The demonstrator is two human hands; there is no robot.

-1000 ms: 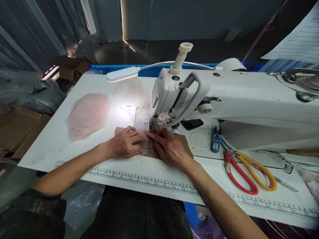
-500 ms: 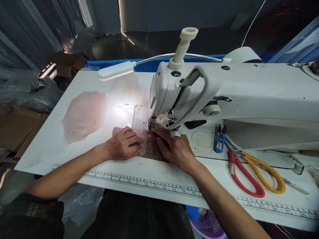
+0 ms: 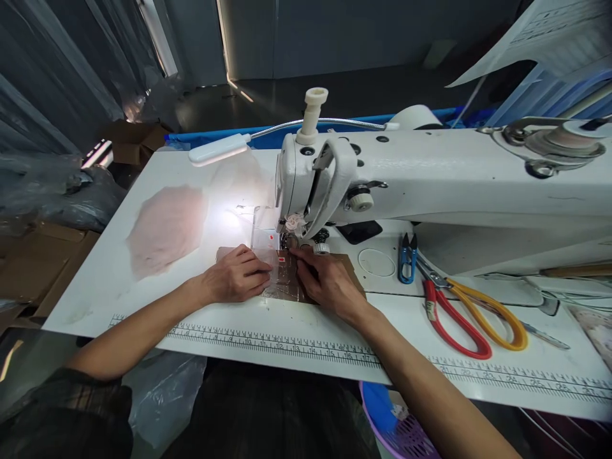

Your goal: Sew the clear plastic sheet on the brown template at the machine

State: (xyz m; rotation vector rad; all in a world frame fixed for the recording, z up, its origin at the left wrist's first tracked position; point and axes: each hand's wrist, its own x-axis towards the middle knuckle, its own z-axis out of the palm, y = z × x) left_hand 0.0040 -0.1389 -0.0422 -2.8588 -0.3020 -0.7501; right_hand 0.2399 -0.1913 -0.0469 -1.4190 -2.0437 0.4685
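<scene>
My left hand (image 3: 238, 275) presses curled fingers on a small sheer, pale piece of fabric (image 3: 275, 287), left of the needle area. The fabric overlaps a brown sheet (image 3: 291, 294) lying flat on the sewing machine bed. My right hand (image 3: 332, 285) rests over the right part of that sheet, its index finger stretched to the presser foot (image 3: 285, 241) and the thumb apart from it. Above both hands is the head of the white sewing machine (image 3: 291, 172). Small red marks show beside the foot. The needle tip is too small to make out.
A pink sheer fabric pile (image 3: 167, 229) lies left under a lamp (image 3: 218, 150). On the right are blue thread snips (image 3: 407, 260) and scissors (image 3: 459, 306) with red and yellow handles. A ruler strip (image 3: 287, 347) lines the front edge; a purple basket (image 3: 406, 437) stands below.
My viewpoint has shifted, so the machine appears farther left, and a thread spool and hanging paper show at the upper right. Both hands keep nearly the same place by the presser foot.
</scene>
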